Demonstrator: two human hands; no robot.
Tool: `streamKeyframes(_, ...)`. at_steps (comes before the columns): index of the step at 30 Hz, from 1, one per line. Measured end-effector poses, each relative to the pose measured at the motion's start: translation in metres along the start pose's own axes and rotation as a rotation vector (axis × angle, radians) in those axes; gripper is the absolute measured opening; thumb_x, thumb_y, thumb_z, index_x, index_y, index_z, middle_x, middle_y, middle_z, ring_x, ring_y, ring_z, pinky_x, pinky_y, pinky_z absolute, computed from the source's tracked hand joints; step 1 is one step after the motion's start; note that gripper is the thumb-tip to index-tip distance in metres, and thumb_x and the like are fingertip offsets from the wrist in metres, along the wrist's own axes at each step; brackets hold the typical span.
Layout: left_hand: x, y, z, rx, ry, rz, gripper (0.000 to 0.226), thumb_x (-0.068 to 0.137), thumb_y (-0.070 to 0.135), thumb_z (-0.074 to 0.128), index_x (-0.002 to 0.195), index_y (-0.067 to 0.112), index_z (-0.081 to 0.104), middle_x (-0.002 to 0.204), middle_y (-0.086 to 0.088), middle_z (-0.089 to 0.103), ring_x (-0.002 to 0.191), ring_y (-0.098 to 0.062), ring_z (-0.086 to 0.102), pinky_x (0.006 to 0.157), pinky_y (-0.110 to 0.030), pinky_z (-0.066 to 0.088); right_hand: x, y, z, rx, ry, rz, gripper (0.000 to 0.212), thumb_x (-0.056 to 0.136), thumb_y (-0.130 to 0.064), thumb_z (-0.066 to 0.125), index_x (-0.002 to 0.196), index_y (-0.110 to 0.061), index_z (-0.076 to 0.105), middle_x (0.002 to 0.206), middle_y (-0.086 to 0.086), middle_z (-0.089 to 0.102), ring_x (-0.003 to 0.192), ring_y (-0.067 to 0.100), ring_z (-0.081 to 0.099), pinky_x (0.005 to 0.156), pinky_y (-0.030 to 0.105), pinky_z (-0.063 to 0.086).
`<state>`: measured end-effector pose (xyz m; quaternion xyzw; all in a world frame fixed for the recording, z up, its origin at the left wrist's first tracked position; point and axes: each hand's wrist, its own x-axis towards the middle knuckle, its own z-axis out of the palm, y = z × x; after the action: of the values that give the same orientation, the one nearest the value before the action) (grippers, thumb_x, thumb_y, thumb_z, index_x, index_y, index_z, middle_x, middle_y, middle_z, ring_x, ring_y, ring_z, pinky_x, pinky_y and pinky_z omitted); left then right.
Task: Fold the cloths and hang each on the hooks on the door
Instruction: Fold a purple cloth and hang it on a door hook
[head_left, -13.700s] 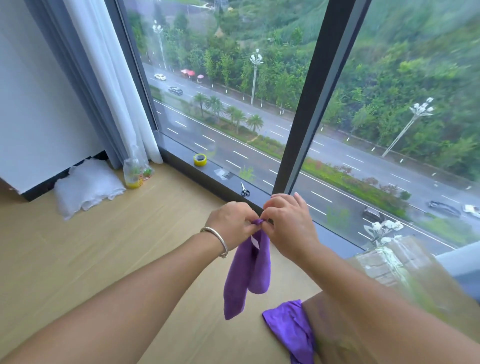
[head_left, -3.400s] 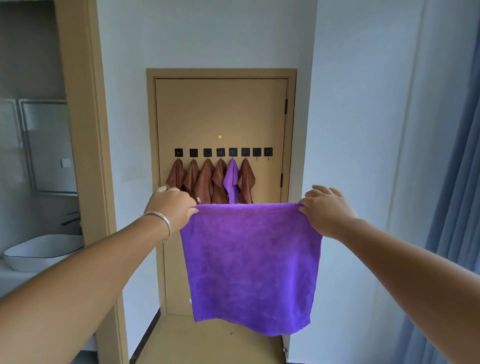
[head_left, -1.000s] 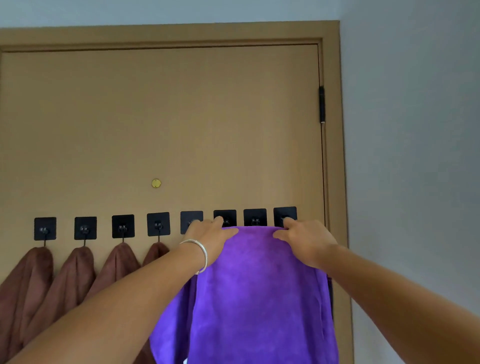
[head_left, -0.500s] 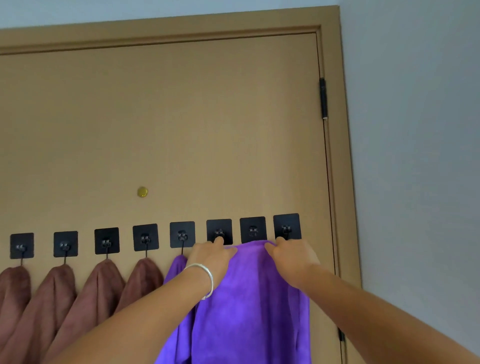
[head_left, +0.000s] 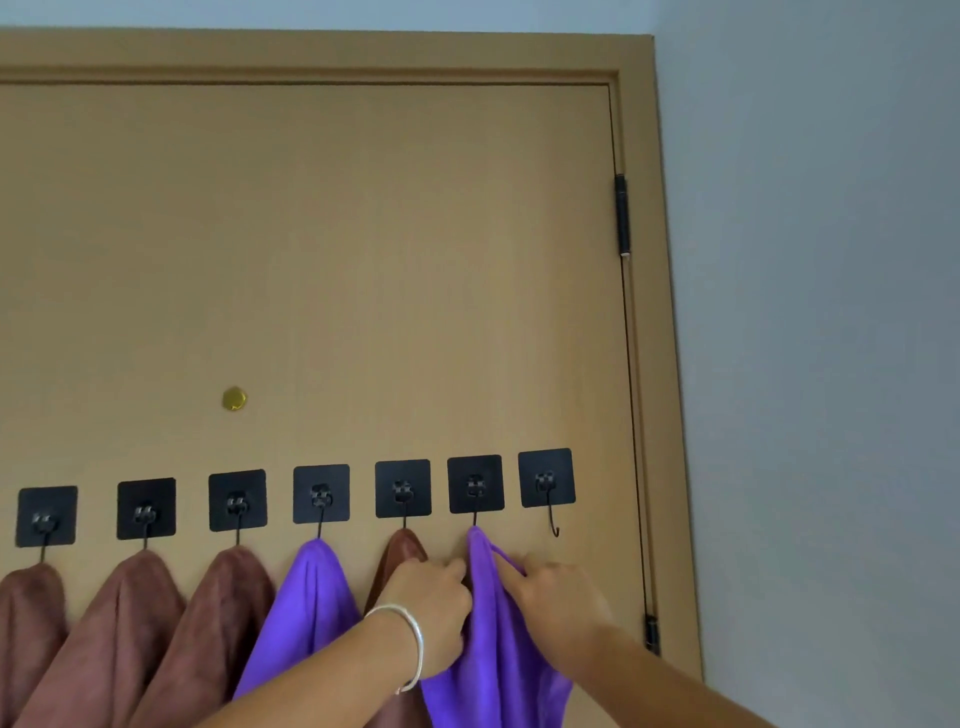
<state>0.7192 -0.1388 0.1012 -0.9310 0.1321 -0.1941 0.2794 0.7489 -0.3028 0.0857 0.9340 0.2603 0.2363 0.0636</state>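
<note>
Purple cloth (head_left: 493, 634) hangs by peak from sixth black hook (head_left: 475, 486) on door (head_left: 363, 260). Left hand (head_left: 434, 608) (silver bracelet (head_left: 410, 644) on wrist) grips cloth's left fold; right hand (head_left: 558, 590) pinches right fold. Seventh hook (head_left: 548, 480) bare. Brown cloth (head_left: 397, 553) just left, touching.

Pale grey wall (head_left: 821, 312), tan door frame (head_left: 636, 57), soft even light

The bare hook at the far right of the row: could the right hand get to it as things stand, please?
Probably yes. The empty hook hangs just above the right hand with only bare door between, though that hand is gripping the purple cloth and would have to let go first.
</note>
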Motion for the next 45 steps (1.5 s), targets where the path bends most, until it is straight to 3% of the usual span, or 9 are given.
streamKeyframes(5, -0.001, 0.011, 0.007, 0.149, -0.062, 0.060, 0.041, 0.092, 0.034, 0.042, 0.119, 0.008, 0.060, 0.119, -0.016, 0.057, 0.107, -0.034, 0.044, 0.090, -0.045, 0.032, -0.001, -0.002, 0.005, -0.080, -0.019, 0.009, 0.082, 0.091, -0.013, 0.059, 0.153, -0.021, 0.006, 0.135, 0.015, 0.041, 0.109, 0.033, 0.052, 0.086, 0.041, 0.046)
streamKeyframes(8, -0.003, 0.014, 0.008, 0.199, -0.064, 0.064, 0.039, 0.096, 0.030, 0.041, 0.121, 0.007, 0.060, 0.121, -0.015, 0.057, 0.110, -0.034, 0.041, 0.094, -0.045, 0.028, -0.002, -0.006, 0.010, -0.116, 0.025, 0.024, 0.074, 0.093, -0.013, 0.055, 0.151, -0.017, 0.010, 0.140, 0.015, 0.034, 0.123, 0.034, 0.039, 0.098, 0.046, 0.039)
streamKeyframes(11, -0.009, 0.012, 0.011, 0.229, -0.047, 0.091, 0.041, 0.098, 0.031, 0.039, 0.123, 0.007, 0.061, 0.125, -0.013, 0.054, 0.112, -0.033, 0.036, 0.100, -0.049, 0.022, -0.003, -0.008, 0.013, -0.138, 0.053, 0.051, 0.067, 0.094, -0.011, 0.048, 0.150, -0.015, 0.011, 0.138, 0.015, 0.033, 0.123, 0.034, 0.037, 0.096, 0.047, 0.038)
streamKeyframes(21, -0.027, 0.007, 0.024, 0.267, -0.087, 0.067, 0.088, 0.089, 0.071, 0.012, 0.118, 0.006, 0.063, 0.120, -0.019, 0.050, 0.117, -0.038, 0.033, 0.108, -0.065, -0.003, -0.009, -0.006, 0.028, -0.154, 0.088, 0.061, 0.071, 0.095, -0.015, 0.043, 0.151, -0.016, 0.000, 0.129, 0.017, 0.045, 0.113, 0.036, 0.047, 0.090, 0.046, 0.039)
streamKeyframes(26, -0.035, 0.019, 0.029, 0.273, -0.055, 0.046, 0.070, 0.094, 0.060, 0.025, 0.107, 0.007, 0.068, 0.110, -0.018, 0.051, 0.111, -0.037, 0.035, 0.102, -0.071, -0.014, -0.019, -0.011, 0.032, -0.151, 0.064, 0.070, 0.073, 0.094, -0.018, 0.048, 0.151, -0.016, 0.002, 0.129, 0.014, 0.048, 0.112, 0.032, 0.050, 0.089, 0.043, 0.042)
streamKeyframes(31, -0.037, 0.027, 0.036, 0.262, -0.044, 0.087, 0.074, 0.095, 0.060, 0.017, 0.115, 0.008, 0.065, 0.117, -0.019, 0.055, 0.113, -0.036, 0.037, 0.104, -0.072, -0.006, -0.025, -0.016, 0.032, -0.184, 0.026, 0.122, 0.070, 0.093, -0.019, 0.048, 0.150, -0.017, 0.008, 0.124, 0.012, 0.051, 0.108, 0.032, 0.054, 0.086, 0.042, 0.044)
streamKeyframes(34, -0.035, 0.022, 0.036, 0.263, -0.024, 0.105, 0.066, 0.098, 0.055, 0.024, 0.119, 0.007, 0.063, 0.121, -0.021, 0.053, 0.114, -0.036, 0.037, 0.106, -0.071, 0.001, -0.027, -0.017, 0.028, -0.168, 0.029, 0.158, 0.065, 0.093, -0.022, 0.051, 0.147, -0.022, 0.015, 0.120, 0.009, 0.053, 0.104, 0.030, 0.056, 0.084, 0.041, 0.045)
streamKeyframes(45, -0.048, -0.021, 0.019, -0.011, 0.369, 0.166, 0.031, 0.095, 0.024, 0.040, 0.107, 0.013, 0.066, 0.109, -0.012, 0.055, 0.104, -0.033, 0.043, 0.108, -0.059, 0.018, -0.038, -0.028, 0.013, -0.251, 0.020, 0.348, 0.057, 0.092, -0.031, 0.054, 0.140, -0.027, 0.024, 0.112, 0.000, 0.054, 0.096, 0.024, 0.060, 0.071, 0.035, 0.044)
